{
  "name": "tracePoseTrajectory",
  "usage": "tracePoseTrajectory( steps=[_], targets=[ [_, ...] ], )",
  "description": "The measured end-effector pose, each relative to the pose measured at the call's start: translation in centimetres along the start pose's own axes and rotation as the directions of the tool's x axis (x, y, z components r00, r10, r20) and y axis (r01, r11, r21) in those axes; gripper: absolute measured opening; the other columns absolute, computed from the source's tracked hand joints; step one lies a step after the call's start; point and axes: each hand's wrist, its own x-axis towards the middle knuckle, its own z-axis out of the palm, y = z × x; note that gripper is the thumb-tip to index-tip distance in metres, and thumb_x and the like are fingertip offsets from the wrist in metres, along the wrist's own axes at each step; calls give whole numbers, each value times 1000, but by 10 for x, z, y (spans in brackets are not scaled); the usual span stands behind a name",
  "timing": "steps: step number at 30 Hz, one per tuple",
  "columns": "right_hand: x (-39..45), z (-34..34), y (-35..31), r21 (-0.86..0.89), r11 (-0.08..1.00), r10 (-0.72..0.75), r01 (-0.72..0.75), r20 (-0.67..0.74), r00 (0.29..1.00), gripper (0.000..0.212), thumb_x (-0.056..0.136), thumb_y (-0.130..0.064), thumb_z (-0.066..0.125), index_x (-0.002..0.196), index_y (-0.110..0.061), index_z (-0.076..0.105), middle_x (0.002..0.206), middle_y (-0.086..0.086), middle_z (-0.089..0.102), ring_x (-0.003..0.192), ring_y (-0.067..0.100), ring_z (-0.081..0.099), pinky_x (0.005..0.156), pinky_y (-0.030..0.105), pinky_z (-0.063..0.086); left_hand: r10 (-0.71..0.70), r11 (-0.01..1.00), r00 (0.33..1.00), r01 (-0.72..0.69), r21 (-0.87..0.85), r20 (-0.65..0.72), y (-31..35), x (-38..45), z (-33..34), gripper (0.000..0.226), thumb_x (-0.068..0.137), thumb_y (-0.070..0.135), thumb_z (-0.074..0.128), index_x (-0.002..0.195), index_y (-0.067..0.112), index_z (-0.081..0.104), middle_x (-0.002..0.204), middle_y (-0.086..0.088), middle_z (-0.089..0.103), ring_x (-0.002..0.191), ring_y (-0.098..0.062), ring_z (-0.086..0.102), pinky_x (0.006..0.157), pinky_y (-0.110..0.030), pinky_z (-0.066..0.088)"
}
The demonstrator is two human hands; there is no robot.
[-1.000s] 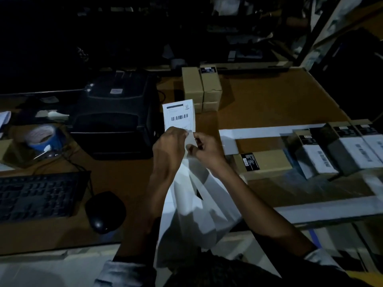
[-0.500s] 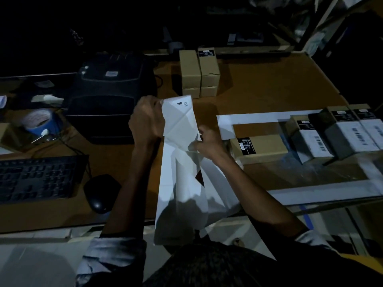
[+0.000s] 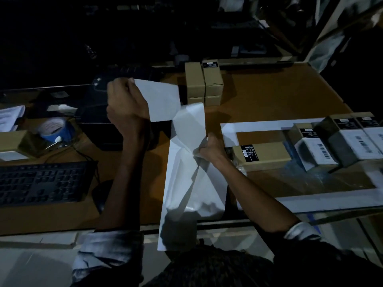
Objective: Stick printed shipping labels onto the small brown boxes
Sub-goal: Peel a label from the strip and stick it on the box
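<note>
So progress-wise it looks like a batch job partway through; at the right edge of the frame there's a row of small brown cardboard boxes with white barcode labels already on them point(image 3: 329, 149), so those look done; just left of them, centre-right, lies a flat brown cardboard box with only a small black sticker on it point(image 3: 262, 154), no white label that I can see, so my guess is that's next in line; there's also a stack of plain small brown boxes near the top centre point(image 3: 204, 83) that appears unlabelled too, so plenty left.

Right now it's the peeling step; the left hand point(image 3: 126, 106), upper middle-left of the frame, has fingers curled tight and pinches the edge of a white rectangular shipping label point(image 3: 163, 100), blank side up, lifted clear of the desk; the label's lower right corner looks like it still meets the backing, but it's dim there and hard to be sure.

The right hand point(image 3: 209, 148), centre of the frame, is closed around the long white glossy backing strip point(image 3: 190, 172), which trails down toward the bottom of the frame; the strip is bunched up in the fist.

Nothing is stuck on the flat box yet; the label needs to come fully free, then get carried over to the right.
</note>
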Motion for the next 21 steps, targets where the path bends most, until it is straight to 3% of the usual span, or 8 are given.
tracePoseTrajectory(
  steps=[3, 6, 10, 12, 14, 16, 19, 21],
  targets=[
    [9, -3, -7, -33, 999, 0, -2, -43, 999, 50, 81, -6, 77, 124, -3, 51, 123, 16, 60, 115, 32, 59, 80, 31, 46, 15, 997, 990, -26, -77, -141, 7, 4, -5, 32, 103, 23, 47, 95, -3, 63, 95, -18, 64, 84, -25, 56, 67, -17, 25],
    [14, -6, -18, -27, 999, -20, 18, -59, 998, 37, 88, -4, 71, 120, -2, 53, 122, 16, 60, 116, 32, 58, 78, 29, 42, 33, 992, 982, -55, -116, -185, 12, 2, -8, 27, 102, 17, 51, 91, -3, 64, 89, -18, 64, 80, -24, 57, 66, -15, 26],
    [-2, -13, -37, 34, 993, -102, 112, -223, 970, 37, 92, -26, 71, 123, -13, 55, 134, 13, 50, 126, 31, 47, 92, 39, 47, 171, 980, 975, -183, -83, -139, 24, -27, -12, 18, 100, 13, 56, 90, 2, 66, 84, -13, 65, 81, -16, 50, 68, -13, 28],
    [-21, -25, -47, 91, 965, -191, 244, -388, 902, 27, 94, -32, 68, 116, -16, 63, 119, 5, 58, 113, 18, 53, 79, 27, 44, 141, 987, 990, -142, -70, -18, 32, -49, -12, 22, 102, 22, 51, 96, 8, 67, 93, -9, 66, 87, -16, 52, 66, -14, 29],
    [-43, -42, -54, 218, 895, -265, 389, -440, 858, 21, 98, -34, 64, 95, -14, 69, 89, -3, 64, 82, 1, 58, 65, 19, 39, 106, 994, 992, -103, -40, 71, 39, -70, -12, 24, 103, 27, 48, 101, 14, 68, 101, -5, 66, 87, -16, 59, 62, -24, 37],
    [-58, -59, -57, 283, 874, -287, 395, -355, 890, 40, 100, -46, 56, 82, -13, 71, 74, -2, 67, 68, 2, 59, 63, 22, 42, 203, 979, 978, -201, -44, 49, 44, -86, -10, 21, 102, 22, 51, 99, 11, 69, 100, -6, 68, 86, -20, 64, 59, -30, 44],
    [-74, -80, -60, 492, 839, -228, 234, -72, 971, 62, 92, -69, 40, 94, -19, 78, 93, 6, 76, 77, 15, 63, 71, 31, 46, 371, 925, 928, -373, -70, -38, 54, -99, -10, 17, 100, 12, 57, 95, 6, 72, 96, -8, 72, 85, -19, 68, 62, -29, 51],
    [-78, -93, -57, 637, 762, -214, 118, 76, 974, 70, 89, -74, 36, 101, -19, 77, 99, 4, 77, 81, 20, 64, 71, 34, 47, 520, 851, 853, -522, -53, -47, 59, -112, -7, 15, 99, 9, 60, 94, 3, 73, 92, -11, 73, 82, -22, 71, 61, -32, 56]
  ],
)
